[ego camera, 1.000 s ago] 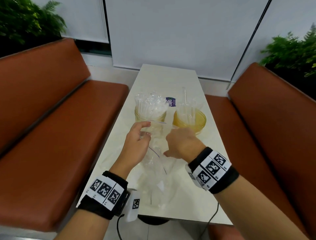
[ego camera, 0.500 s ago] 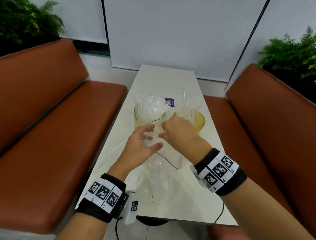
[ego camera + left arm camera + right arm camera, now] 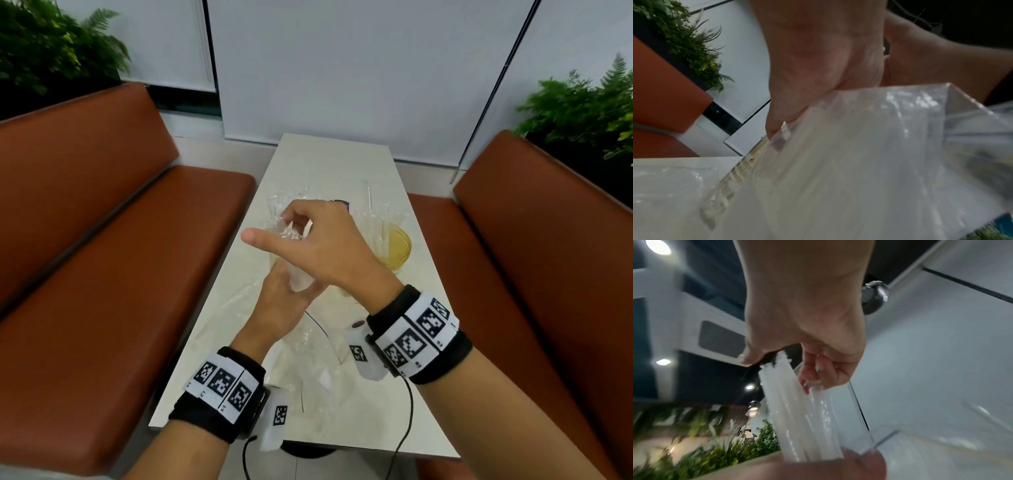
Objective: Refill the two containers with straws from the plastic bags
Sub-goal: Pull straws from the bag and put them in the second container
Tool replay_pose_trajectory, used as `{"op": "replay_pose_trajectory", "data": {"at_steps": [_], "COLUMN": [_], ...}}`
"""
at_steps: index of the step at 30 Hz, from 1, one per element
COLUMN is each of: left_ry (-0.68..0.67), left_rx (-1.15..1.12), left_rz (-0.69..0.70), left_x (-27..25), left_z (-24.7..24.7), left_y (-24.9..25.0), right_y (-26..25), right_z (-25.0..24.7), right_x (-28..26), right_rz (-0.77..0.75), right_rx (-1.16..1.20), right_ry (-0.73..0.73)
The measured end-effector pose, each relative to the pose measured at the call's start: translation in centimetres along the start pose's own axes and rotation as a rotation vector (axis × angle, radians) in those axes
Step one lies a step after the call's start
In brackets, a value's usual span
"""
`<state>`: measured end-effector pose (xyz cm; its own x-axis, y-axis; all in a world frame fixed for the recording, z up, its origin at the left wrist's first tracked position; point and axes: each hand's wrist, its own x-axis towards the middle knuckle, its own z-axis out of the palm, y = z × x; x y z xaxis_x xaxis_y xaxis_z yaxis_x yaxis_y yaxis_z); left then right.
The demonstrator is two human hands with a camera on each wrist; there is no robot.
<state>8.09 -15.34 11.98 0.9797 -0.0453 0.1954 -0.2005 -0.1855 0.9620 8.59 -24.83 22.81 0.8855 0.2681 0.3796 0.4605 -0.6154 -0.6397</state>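
Note:
My right hand [image 3: 294,226] is raised above the table, its fingers curled round the top of a bundle of white wrapped straws [image 3: 301,279]. The right wrist view shows the same straws [image 3: 795,410] hanging down from the right hand [image 3: 781,363]. Below it, my left hand [image 3: 291,294] grips the clear plastic bag [image 3: 308,342] around the bundle's lower end. That bag [image 3: 859,162] fills the left wrist view under the left hand [image 3: 807,73]. The yellowish right container [image 3: 397,250] holds a few straws. Only straw tips [image 3: 275,207] show of the left container, which is behind my hands.
The narrow white table [image 3: 335,164] runs away from me between two brown benches, one on the left [image 3: 120,274] and one on the right [image 3: 531,257]. Another flattened clear bag [image 3: 233,308] lies on the table to the left. Wrist-camera cables hang over the near edge.
My right hand has risen from the bag's mouth with a bundle of straws, drawing it up and to the left. My left hand has closed round the bag beneath it.

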Motion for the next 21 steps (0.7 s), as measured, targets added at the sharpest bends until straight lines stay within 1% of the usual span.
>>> {"op": "replay_pose_trajectory", "data": {"at_steps": [2,4,6,8,9,11,13,16,18,21], "left_ry": [-0.005,-0.021,-0.038,-0.063,-0.060,-0.048,-0.054,-0.050,-0.043,-0.042], "left_rx": [-0.024,-0.005,0.032,0.036,0.037,0.025,0.004,0.023,0.038,-0.003], "left_rz": [0.011,-0.006,-0.012,-0.013,-0.014,-0.008,-0.036,-0.093,-0.108,-0.138], "left_x": [0.1,0.1,0.2,0.4,0.4,0.6,0.8,0.8,0.7,0.9], "left_z": [-0.2,-0.5,-0.5,-0.4,-0.4,0.0,0.0,0.0,-0.1,-0.4], "left_y": [-0.2,-0.2,-0.2,-0.2,0.0,-0.2,-0.9,-1.2,-1.2,-1.8], "right_y": [1.0,2.3,3.6,4.4,4.8,5.4,5.3,5.0,4.3,2.8], "right_z": [0.1,-0.1,0.0,1.1,1.8,3.0,3.1,2.2,1.1,-1.3], "right_x": [-0.1,0.0,0.0,-0.1,-0.2,-0.1,0.3,1.3,2.1,3.4], "right_rz": [-0.010,-0.052,-0.064,-0.078,-0.095,-0.150,-0.178,-0.144,-0.161,-0.199], "right_rx": [0.136,0.200,0.150,0.027,-0.034,-0.117,-0.143,-0.068,-0.052,-0.014], "right_ry": [-0.058,-0.053,-0.099,-0.170,-0.155,-0.056,0.018,0.108,0.186,0.317]}}
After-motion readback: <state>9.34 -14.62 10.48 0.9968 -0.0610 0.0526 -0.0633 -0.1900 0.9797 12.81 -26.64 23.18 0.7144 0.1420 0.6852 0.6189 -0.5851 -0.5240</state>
